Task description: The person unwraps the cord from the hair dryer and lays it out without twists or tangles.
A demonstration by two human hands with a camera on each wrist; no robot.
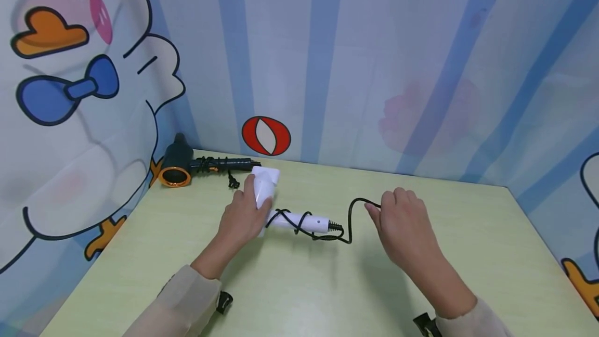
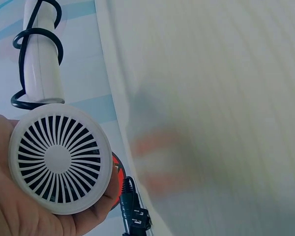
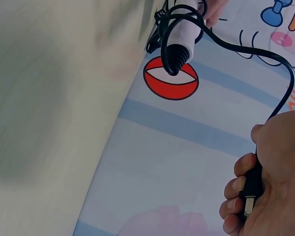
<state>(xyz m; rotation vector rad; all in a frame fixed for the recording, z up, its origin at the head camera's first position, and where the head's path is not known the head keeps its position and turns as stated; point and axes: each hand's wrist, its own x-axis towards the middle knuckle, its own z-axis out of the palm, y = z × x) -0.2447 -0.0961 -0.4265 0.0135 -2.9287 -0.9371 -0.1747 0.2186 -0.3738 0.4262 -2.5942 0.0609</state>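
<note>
A white hair dryer (image 1: 309, 222) is held over the table by my left hand (image 1: 241, 216), whose fingers and thumb curl round its barrel. In the left wrist view its round slotted rear grille (image 2: 57, 159) faces the camera. The handle points right, with a black cord (image 1: 350, 220) looped loosely round it. From the handle's end the cord runs across to my right hand (image 1: 406, 228), which grips the plug (image 3: 253, 181). The plug's metal prong shows beside the curled fingers in the right wrist view.
A black hair dryer (image 1: 179, 160) with an orange rim lies at the back left of the pale table (image 1: 449, 212), its cord wound round the handle and its small plug (image 1: 233, 181) hanging beside it. A cartoon-printed cloth (image 1: 281, 66) stands behind the table and along its sides.
</note>
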